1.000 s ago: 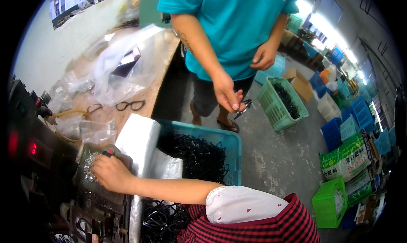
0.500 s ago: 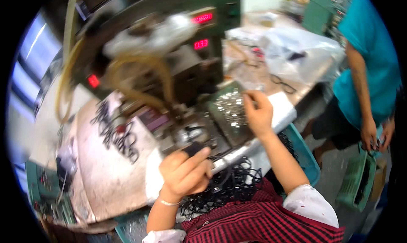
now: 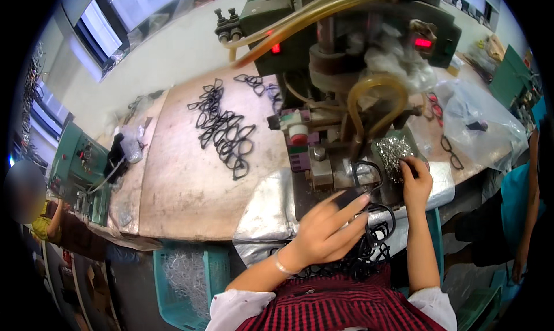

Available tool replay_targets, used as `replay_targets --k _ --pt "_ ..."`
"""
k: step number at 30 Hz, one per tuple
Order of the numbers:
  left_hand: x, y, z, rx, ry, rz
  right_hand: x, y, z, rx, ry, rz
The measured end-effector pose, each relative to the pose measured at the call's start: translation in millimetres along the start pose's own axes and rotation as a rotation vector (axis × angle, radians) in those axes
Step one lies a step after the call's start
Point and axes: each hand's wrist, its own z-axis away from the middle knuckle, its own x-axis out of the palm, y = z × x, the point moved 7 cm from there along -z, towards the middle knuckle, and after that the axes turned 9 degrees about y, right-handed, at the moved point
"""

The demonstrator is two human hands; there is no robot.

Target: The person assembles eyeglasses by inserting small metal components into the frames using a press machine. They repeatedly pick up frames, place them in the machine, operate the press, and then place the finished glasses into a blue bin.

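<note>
My left hand is closed at the front of a green machine, its fingertips on a black eyeglass frame. One rim of that frame reaches up under the machine's head. A dark block-like piece shows by the index finger; what it is I cannot tell. My right hand bends its fingers together at the edge of a heap of small shiny metal parts in a tray. Whatever is between those fingertips is too small to make out. Below my hands hangs a tangle of black eyeglass frames.
The green press with yellowish hoses rises ahead. More black frames lie on the table. A teal basket of clear scrap stands below left. One person is at right, another at far left.
The view has swung left, so the machine and both hands appear further right. My right fingers have lowered to the metal parts. My left hand stays by the machine with its fingers closed.
</note>
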Motion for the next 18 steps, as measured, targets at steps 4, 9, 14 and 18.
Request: replay_targets --k 4,9,14,18 --pt "-82.1 -70.9 23.1 -0.186 0.209 -0.611 -22.4 1.9 10.3 0.098 -0.048 -0.095" --pt "-115.2 -224.0 34.1 -0.351 -0.073 -0.943 0.7 -58.5 0.5 -0.070 -0.143 -0.116" --pt "-104.7 -282.9 82.7 -0.649 -0.233 -1.326 14.1 -36.6 2.0 0.011 -0.162 -0.066" --pt "-127.1 -280.2 132.3 -0.817 -0.202 -1.076 -35.8 -18.4 21.1 0.146 -0.087 -0.085"
